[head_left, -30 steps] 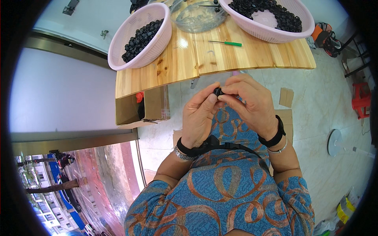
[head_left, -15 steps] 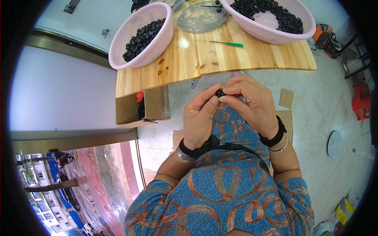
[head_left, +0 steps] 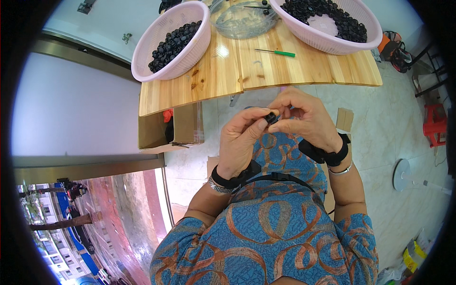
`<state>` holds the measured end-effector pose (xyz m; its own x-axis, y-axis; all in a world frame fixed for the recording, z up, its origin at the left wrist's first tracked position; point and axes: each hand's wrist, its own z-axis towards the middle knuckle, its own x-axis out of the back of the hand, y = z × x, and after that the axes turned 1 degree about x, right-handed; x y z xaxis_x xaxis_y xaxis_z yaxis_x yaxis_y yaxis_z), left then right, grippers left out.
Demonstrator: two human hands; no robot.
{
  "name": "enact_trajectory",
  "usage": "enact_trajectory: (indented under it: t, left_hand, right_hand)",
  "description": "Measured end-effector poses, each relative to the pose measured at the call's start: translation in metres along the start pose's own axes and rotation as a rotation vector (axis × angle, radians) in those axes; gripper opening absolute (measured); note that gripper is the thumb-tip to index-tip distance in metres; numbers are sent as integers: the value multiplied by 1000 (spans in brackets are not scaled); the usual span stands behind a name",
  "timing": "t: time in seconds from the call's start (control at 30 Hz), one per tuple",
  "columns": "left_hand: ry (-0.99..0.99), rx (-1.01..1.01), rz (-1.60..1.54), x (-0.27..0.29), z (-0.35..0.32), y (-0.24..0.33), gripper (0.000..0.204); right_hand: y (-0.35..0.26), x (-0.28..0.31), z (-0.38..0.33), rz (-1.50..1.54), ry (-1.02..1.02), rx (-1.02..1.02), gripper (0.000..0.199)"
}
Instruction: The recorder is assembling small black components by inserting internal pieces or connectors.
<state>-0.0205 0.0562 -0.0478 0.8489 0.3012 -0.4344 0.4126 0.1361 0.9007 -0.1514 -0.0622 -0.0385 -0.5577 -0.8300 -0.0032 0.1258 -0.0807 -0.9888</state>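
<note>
A small black part [head_left: 270, 118], round and apparently plastic, is held in front of my lap, below the table's near edge. My left hand [head_left: 239, 137] pinches it between thumb and forefinger. On its other side my right hand [head_left: 308, 116] is closed, with thumb and curled fingers against the part's right edge. The fingertips hide much of the part, so its exact kind cannot be made out. Many small black pieces fill the left pink basket [head_left: 202, 52] and the right pink basket [head_left: 327, 46] on the table.
On the wooden table [head_left: 223, 78] lie a green-handled screwdriver [head_left: 284, 53] and a clear plastic basin [head_left: 244, 26] between the baskets. A cardboard box [head_left: 187, 126] stands under the table's left side. A red stool [head_left: 434, 124] and a fan-like white disc [head_left: 402, 175] are on the right.
My right hand has turned and its fingers have shifted on the part. The black part is tilted and more exposed, slightly lower and to the right. My left hand keeps its pinch.
</note>
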Motion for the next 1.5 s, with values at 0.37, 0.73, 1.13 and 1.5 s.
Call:
enact_trajectory:
  t: [0.37, 0.73, 1.13, 1.5]
  left_hand:
    - [-73, -76, 63, 5, -5, -4, 18]
    - [52, 73, -140, -4, -6, -6, 18]
    - [-4, 182, -138, 6, 3, -9, 18]
    - [123, -13, -23, 35, 26, 34, 24]
  right_hand:
    - [-5, 5, -1, -241, -44, 251, 27]
    - [-2, 3, 0, -387, -43, 300, 24]
    - [5, 15, 11, -638, -129, 435, 24]
    - [14, 9, 6, -52, -2, 29, 28]
